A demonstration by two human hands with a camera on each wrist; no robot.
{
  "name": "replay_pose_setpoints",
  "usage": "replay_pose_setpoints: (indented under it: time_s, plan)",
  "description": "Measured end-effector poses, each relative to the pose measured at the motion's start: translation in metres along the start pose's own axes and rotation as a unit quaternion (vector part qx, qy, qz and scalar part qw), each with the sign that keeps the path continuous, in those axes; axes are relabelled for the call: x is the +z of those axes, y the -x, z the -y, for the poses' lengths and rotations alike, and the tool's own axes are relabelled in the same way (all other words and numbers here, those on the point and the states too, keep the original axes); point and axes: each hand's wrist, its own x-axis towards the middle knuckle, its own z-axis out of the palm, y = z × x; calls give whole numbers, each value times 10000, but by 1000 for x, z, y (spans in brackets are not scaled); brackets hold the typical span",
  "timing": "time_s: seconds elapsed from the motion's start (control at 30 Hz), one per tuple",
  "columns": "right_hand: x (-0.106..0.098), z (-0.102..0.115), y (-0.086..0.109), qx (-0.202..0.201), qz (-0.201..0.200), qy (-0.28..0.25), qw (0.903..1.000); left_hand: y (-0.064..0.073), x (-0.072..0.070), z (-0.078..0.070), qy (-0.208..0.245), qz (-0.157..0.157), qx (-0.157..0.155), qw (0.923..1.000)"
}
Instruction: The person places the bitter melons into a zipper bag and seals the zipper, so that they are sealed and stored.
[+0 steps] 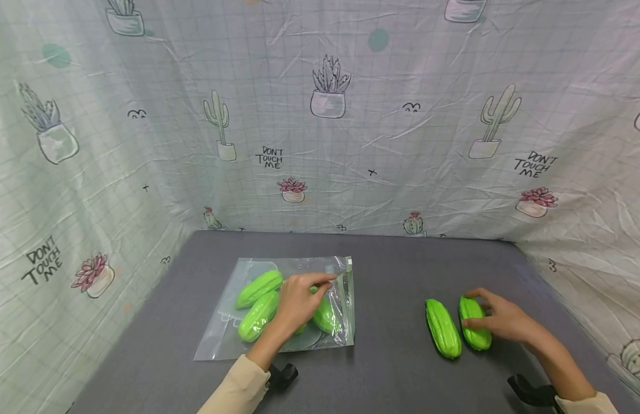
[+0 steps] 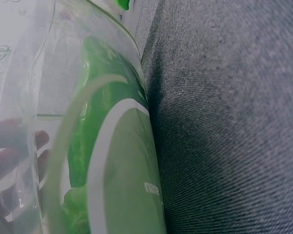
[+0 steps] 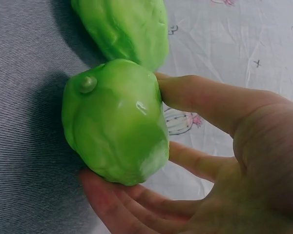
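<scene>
My right hand (image 1: 503, 316) holds a bright green ridged gourd (image 1: 474, 325), thumb on one side and fingers on the other. In the right wrist view the held gourd (image 3: 117, 122) shows a small stem nub, close to the table cloth. A second gourd (image 1: 444, 329) lies just left of it. At the left, my left hand (image 1: 299, 299) pinches the upper film of a clear zip bag (image 1: 216, 339) near its right, zipped end. Several gourds lie inside the bag, among them one gourd (image 1: 260, 288) at its far left. Through the film, the left wrist view shows blurred fingers (image 2: 41, 139).
A dark grey cloth covers the table (image 1: 387, 287). Behind and along both sides hangs a pale curtain (image 1: 371, 138) printed with potted cacti. Black wrist straps (image 1: 283, 376) sit at both wrists, by beige sleeves (image 1: 237, 388).
</scene>
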Motion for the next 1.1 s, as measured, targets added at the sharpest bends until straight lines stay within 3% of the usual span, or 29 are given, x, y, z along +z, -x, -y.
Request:
replay_pose_setpoints:
  time_s: [0.43, 0.77, 1.1]
  plan:
    - [-16, 13, 1, -221, -389, 195, 9988, 0, 0, 1, -30, -123, 152, 9998]
    - [-18, 32, 1, -394, -610, 243, 9971, 0, -1, -1, 20, -87, 66, 9999]
    - [-11, 46, -3, -533, -520, 49, 9972, 2, 0, -1, -6, -77, 79, 9999]
